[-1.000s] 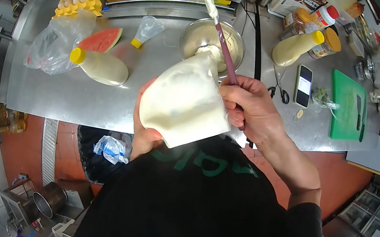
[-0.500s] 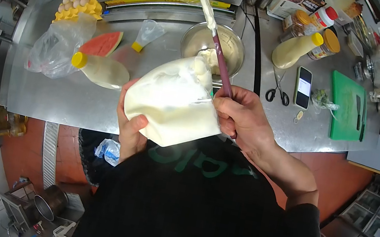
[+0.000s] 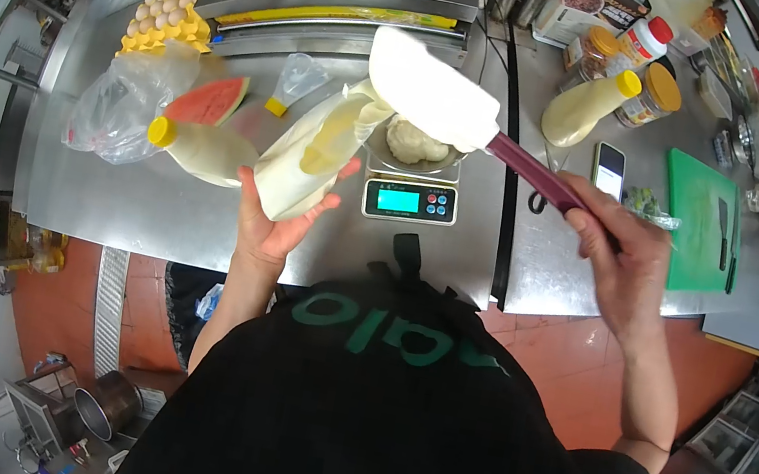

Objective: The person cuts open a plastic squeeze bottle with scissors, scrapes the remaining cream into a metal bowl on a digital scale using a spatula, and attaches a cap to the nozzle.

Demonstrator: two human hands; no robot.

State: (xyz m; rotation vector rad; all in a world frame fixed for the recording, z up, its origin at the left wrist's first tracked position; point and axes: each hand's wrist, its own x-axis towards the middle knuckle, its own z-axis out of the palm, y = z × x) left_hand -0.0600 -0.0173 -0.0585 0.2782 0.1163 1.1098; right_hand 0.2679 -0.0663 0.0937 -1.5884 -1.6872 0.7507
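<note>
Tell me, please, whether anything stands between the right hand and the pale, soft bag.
Yes: the purple-handled, white-coated spatula in the right hand spans the space towards the bag; nothing else visible blocks the way.

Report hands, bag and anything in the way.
Left hand gripping creamy bag. Right hand on spatula, its head at the bag's mouth. Bowl on scale beyond the bag; bottle close on the left.

The head camera looks forward and steeply down through a wide, round-edged lens, centred just below the digital kitchen scale (image 3: 409, 202). The silicone spatula (image 3: 434, 89) looms closer, above the scale; the black shirt (image 3: 389, 411) fills the near side, the egg tray (image 3: 167, 36) sits farther off, left.
</note>
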